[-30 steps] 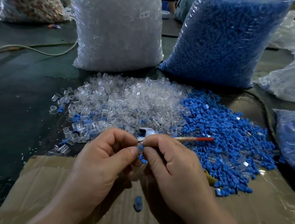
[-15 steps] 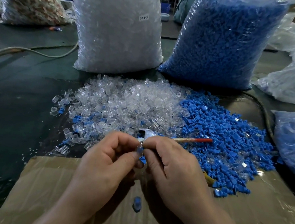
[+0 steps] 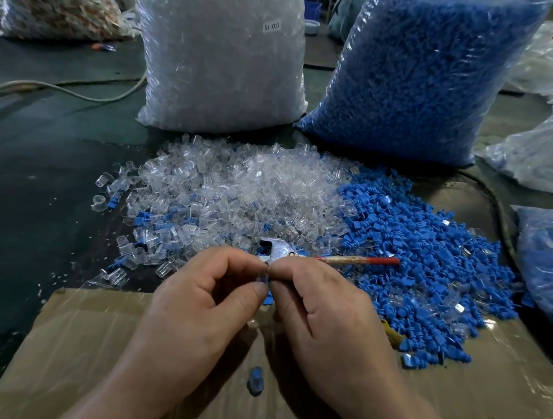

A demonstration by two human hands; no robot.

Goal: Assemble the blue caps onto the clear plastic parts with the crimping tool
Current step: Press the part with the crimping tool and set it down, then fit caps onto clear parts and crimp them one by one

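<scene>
Pinching a bluish piece between our left hand and right hand, crimping tool just beyond, we count one capped part between our wrists, clear plastic parts and blue caps heaped unjoined ahead.

Dark green tabletop spreads left of the fingers; film-covered cardboard lies beneath them. Beyond them stand big plastic sacks, a pale cable trails far left, light glinting off the film.
</scene>
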